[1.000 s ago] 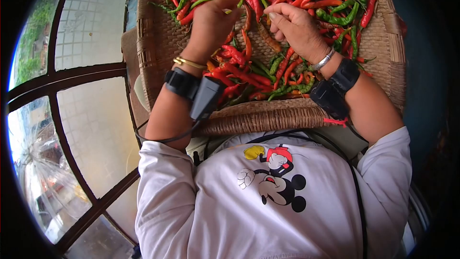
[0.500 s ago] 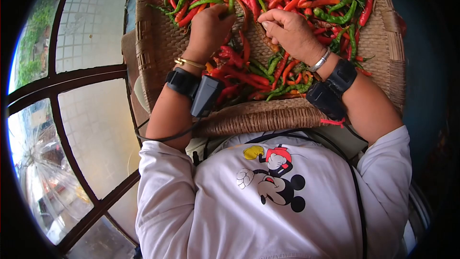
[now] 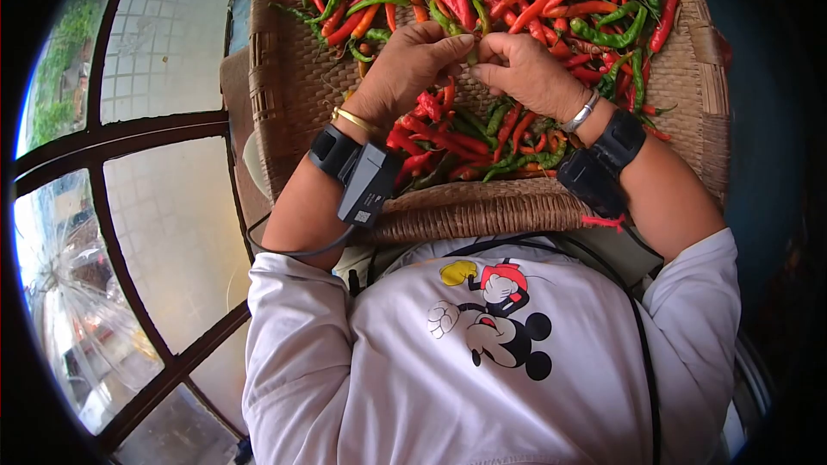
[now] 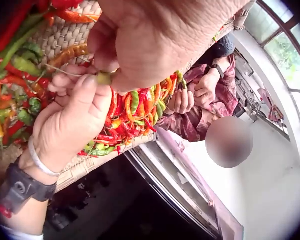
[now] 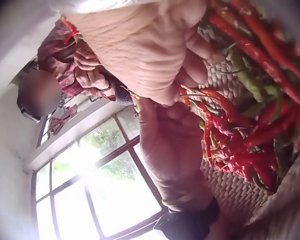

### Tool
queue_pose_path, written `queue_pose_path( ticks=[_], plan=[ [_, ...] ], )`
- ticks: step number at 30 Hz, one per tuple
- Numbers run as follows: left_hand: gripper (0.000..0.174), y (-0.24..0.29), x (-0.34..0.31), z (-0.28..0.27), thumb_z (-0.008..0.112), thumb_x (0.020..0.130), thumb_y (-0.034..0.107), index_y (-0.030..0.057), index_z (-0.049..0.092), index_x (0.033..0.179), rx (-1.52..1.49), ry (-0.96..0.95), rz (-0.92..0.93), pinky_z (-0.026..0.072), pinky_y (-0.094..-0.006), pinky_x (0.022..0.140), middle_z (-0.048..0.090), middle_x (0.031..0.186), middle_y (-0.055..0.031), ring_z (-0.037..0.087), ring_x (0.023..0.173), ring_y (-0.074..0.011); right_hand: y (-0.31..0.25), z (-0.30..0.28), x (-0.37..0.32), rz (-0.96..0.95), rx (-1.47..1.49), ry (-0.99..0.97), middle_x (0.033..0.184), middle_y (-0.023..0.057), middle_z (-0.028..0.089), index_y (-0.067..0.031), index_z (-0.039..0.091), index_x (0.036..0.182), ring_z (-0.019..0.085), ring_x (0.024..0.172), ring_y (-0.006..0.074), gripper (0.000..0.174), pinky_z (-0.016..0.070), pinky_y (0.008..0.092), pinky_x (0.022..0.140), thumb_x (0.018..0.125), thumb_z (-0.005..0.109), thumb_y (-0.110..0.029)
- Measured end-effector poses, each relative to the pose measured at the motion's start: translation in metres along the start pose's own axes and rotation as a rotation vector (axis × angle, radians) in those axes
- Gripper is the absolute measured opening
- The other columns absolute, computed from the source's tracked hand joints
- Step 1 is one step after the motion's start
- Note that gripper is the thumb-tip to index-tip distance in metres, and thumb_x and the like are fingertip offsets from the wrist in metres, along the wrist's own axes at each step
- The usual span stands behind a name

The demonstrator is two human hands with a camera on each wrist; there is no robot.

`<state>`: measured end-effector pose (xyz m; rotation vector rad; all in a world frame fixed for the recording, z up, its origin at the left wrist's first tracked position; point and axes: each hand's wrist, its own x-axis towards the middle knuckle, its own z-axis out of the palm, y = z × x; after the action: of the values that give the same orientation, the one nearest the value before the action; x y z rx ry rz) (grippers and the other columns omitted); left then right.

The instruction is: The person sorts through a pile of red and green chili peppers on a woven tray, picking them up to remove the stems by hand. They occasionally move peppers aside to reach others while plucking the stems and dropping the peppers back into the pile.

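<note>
My left hand (image 3: 405, 71) and right hand (image 3: 536, 77) meet above the woven basket (image 3: 263, 77). Between their fingertips is a green chili pepper (image 4: 104, 78), mostly covered by the fingers; both hands pinch it. A thin stem (image 4: 60, 70) sticks out past the right fingers in the left wrist view. Red and green chilies (image 3: 594, 9) lie heaped along the far side of the basket. A smaller pile, mostly red chilies (image 3: 448, 139), lies on the near side, below the hands.
The basket's thick near rim (image 3: 482, 217) is by my lap. A paned window (image 3: 164, 232) stands at the left. Across the basket another person in a patterned red top (image 4: 190, 120) holds their hands over chilies. A black cable (image 3: 642, 336) runs down my shirt.
My left hand has moved from the chilies at the far left over to the right hand, and a green chili is now between them. The right hand has shifted only slightly.
</note>
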<state>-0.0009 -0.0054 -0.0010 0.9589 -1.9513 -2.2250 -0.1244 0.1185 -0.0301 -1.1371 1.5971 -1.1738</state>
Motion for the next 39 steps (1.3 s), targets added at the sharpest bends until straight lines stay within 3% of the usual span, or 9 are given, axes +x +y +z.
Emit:
queue_pose_path(
  ticks=[6, 10, 12, 14, 16, 23, 27, 31, 39],
  plan=[
    [0.026, 0.029, 0.013, -0.032, 0.057, 0.084, 0.026, 0.0001, 0.058, 0.087, -0.147, 0.289, 0.381, 0.0439, -0.0214, 0.053, 0.058, 0.071, -0.002, 0.053, 0.06, -0.0077, -0.009, 0.0, -0.002, 0.013, 0.043, 0.01, 0.068, 0.0026, 0.058, 0.0014, 0.058, 0.088, 0.054, 0.057, 0.0085, 0.018, 0.0452, 0.0243, 0.054, 0.082, 0.056, -0.016],
    [0.026, 0.022, 0.011, -0.056, 0.055, 0.085, 0.025, 0.0007, 0.059, 0.094, 0.099, 0.448, 0.374, 0.0455, -0.0199, 0.056, 0.06, 0.073, -0.0029, 0.056, 0.065, -0.0067, -0.002, -0.002, 0.001, 0.017, 0.068, 0.026, 0.069, 0.0026, 0.058, 0.0008, 0.058, 0.088, 0.054, 0.058, 0.0086, 0.018, 0.0455, 0.0246, 0.055, 0.083, 0.056, -0.016],
    [0.026, 0.01, 0.011, -0.054, 0.054, 0.085, 0.023, 0.0022, 0.061, 0.099, 0.621, 0.379, 0.197, 0.0446, -0.0215, 0.055, 0.063, 0.076, -0.0043, 0.057, 0.064, -0.0076, -0.004, -0.003, 0.001, 0.051, 0.004, -0.021, 0.071, -0.0014, 0.053, 0.0004, 0.054, 0.093, 0.049, 0.06, 0.0048, 0.016, 0.0449, 0.0211, 0.056, 0.087, 0.049, -0.013],
    [0.025, -0.005, 0.011, -0.045, 0.06, 0.076, 0.029, 0.006, 0.064, 0.085, 1.32, 0.382, 0.379, 0.0459, -0.0367, 0.057, 0.06, 0.069, -0.0136, 0.059, 0.064, -0.0266, -0.005, -0.001, 0.0, 0.044, -0.027, -0.018, 0.07, -0.0014, 0.053, 0.0004, 0.054, 0.093, 0.049, 0.06, 0.0047, 0.016, 0.0447, 0.0209, 0.056, 0.087, 0.049, -0.013],
    [0.03, -0.003, 0.007, -0.033, 0.059, 0.075, 0.035, 0.0061, 0.063, 0.08, 1.415, 0.396, 0.273, 0.0453, -0.0409, 0.059, 0.061, 0.07, -0.014, 0.058, 0.068, -0.0323, -0.004, 0.0, -0.001, 0.034, -0.059, -0.014, 0.07, -0.0015, 0.053, 0.0004, 0.055, 0.093, 0.049, 0.06, 0.0046, 0.016, 0.0446, 0.0207, 0.055, 0.087, 0.049, -0.013],
    [0.031, -0.009, 0.011, -0.021, 0.059, 0.075, 0.038, 0.0067, 0.063, 0.074, 1.381, 0.339, 0.181, 0.0454, -0.0407, 0.058, 0.059, 0.065, -0.0132, 0.058, 0.065, -0.0309, 0.001, 0.001, 0.0, -0.023, -0.083, -0.003, 0.071, -0.0006, 0.054, 0.0015, 0.055, 0.093, 0.051, 0.06, 0.0052, 0.016, 0.0454, 0.0211, 0.055, 0.085, 0.049, -0.01],
    [0.03, -0.015, 0.016, -0.023, 0.059, 0.076, 0.037, 0.0067, 0.063, 0.074, 1.33, 0.306, 0.293, 0.0457, -0.0404, 0.057, 0.06, 0.065, -0.0132, 0.059, 0.064, -0.0308, 0.002, 0.003, 0.0, -0.051, -0.096, 0.072, 0.065, 0.005, 0.058, -0.0012, 0.059, 0.08, 0.056, 0.062, 0.0134, 0.014, 0.045, 0.0276, 0.061, 0.078, 0.057, -0.014],
    [0.026, -0.016, 0.013, -0.023, 0.06, 0.076, 0.034, 0.0091, 0.062, 0.084, 1.354, 0.436, 0.384, 0.0459, -0.0402, 0.057, 0.061, 0.07, -0.0131, 0.059, 0.067, -0.0309, 0.004, 0.003, 0.001, -0.061, -0.092, 0.077, 0.065, 0.0052, 0.058, -0.0014, 0.059, 0.08, 0.056, 0.062, 0.0137, 0.013, 0.045, 0.0277, 0.06, 0.078, 0.056, -0.014],
    [0.015, -0.026, 0.025, -0.023, 0.057, 0.078, 0.022, 0.0101, 0.06, 0.085, 1.205, 0.317, 0.629, 0.0469, -0.0371, 0.056, 0.061, 0.073, -0.0103, 0.059, 0.066, -0.0287, 0.006, 0.003, 0.002, -0.063, -0.112, 0.076, 0.066, 0.0058, 0.059, -0.0017, 0.059, 0.082, 0.057, 0.062, 0.0139, 0.013, 0.0451, 0.0277, 0.061, 0.078, 0.057, -0.014]
  ],
)
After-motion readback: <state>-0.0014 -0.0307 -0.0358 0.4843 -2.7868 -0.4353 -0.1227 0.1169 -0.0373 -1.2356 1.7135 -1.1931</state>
